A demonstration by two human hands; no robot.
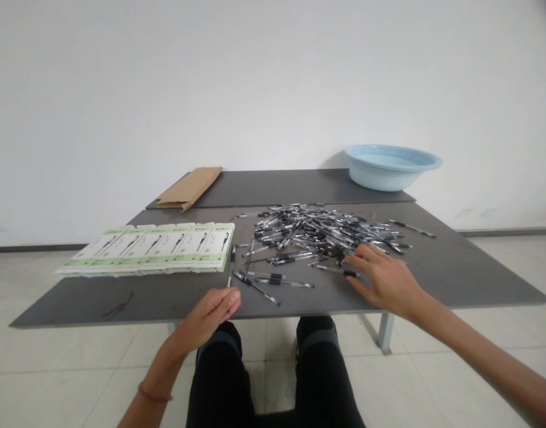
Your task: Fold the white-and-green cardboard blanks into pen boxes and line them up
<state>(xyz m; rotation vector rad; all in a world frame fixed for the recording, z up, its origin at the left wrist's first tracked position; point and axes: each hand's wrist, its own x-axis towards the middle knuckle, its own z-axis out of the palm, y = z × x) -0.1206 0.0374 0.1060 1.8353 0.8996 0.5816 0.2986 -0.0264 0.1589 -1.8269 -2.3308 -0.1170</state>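
My left hand (217, 306) is closed at the table's front edge. A clear pen with a black grip (232, 261) stands up out of its fingers, beside the end of the row of boxes. My right hand (382, 276) reaches to the near right side of a large heap of pens (317, 229). Its thumb and fingers are apart, around the black-grip end of a single pen (335, 270) lying at the heap's front. Several loose pens (273, 282) lie between the two hands.
Overlapping white and green boxes (157, 249) printed with a pen picture lie on the left of the dark grey table (460, 279). Behind them rests a brown paper bag (190, 185). A light blue basin (384, 172) stands at the back right, near the wall.
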